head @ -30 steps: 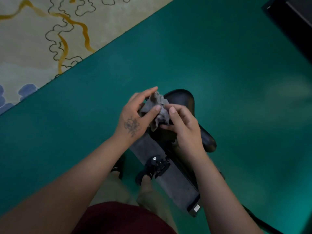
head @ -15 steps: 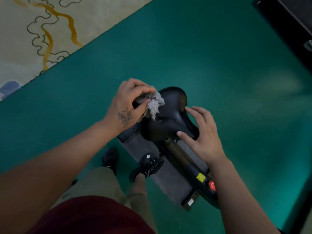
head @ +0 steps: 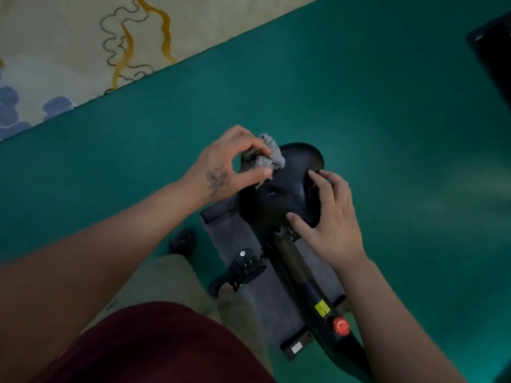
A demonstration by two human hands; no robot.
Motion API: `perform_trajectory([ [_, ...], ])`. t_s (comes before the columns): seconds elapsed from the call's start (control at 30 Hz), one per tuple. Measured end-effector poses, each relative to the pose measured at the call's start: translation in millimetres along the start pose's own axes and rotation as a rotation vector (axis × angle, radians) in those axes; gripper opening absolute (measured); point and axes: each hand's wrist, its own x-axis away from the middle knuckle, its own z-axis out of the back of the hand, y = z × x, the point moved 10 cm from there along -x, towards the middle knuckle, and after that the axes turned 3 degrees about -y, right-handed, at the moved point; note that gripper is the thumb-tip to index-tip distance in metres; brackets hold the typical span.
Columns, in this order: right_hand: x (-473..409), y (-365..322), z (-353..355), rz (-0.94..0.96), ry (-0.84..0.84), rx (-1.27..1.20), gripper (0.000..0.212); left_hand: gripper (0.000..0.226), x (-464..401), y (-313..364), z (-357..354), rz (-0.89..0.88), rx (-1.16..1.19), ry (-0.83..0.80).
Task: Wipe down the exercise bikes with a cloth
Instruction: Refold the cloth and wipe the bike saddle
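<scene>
Flooring (head: 359,106) is smooth teal, bordered by one patterned cream rug (head: 69,51). One exercise bike (head: 304,286) stands on one grey mat (head: 265,299). Its black, glossy saddle (head: 287,189) carries two hands: right hand (head: 329,217) rests with spread fingers; left hand (head: 226,167) pinches one crumpled grey cloth (head: 265,158) at the saddle's rear-left edge.

Left hand (head: 221,170) pinches a grey cloth (head: 265,157) against the black saddle (head: 284,189); right hand (head: 329,219) steadies it.

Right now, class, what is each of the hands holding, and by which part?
The left hand pinches the crumpled grey cloth by its near edge. The right hand holds nothing; its fingers rest on the bike saddle.
</scene>
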Motion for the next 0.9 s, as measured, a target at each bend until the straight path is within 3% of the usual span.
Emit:
perform_trajectory([
  [0.57, -12, -4, 0, 0.081, 0.109, 0.083, 0.089, 0.024, 46, -42, -12, 0.106, 0.258, 0.226],
  [0.9, -16, 3, 0, 0.075, 0.136, 0.069, 0.087, 0.026, 43, -53, -15, 0.006, 0.280, 0.264],
])
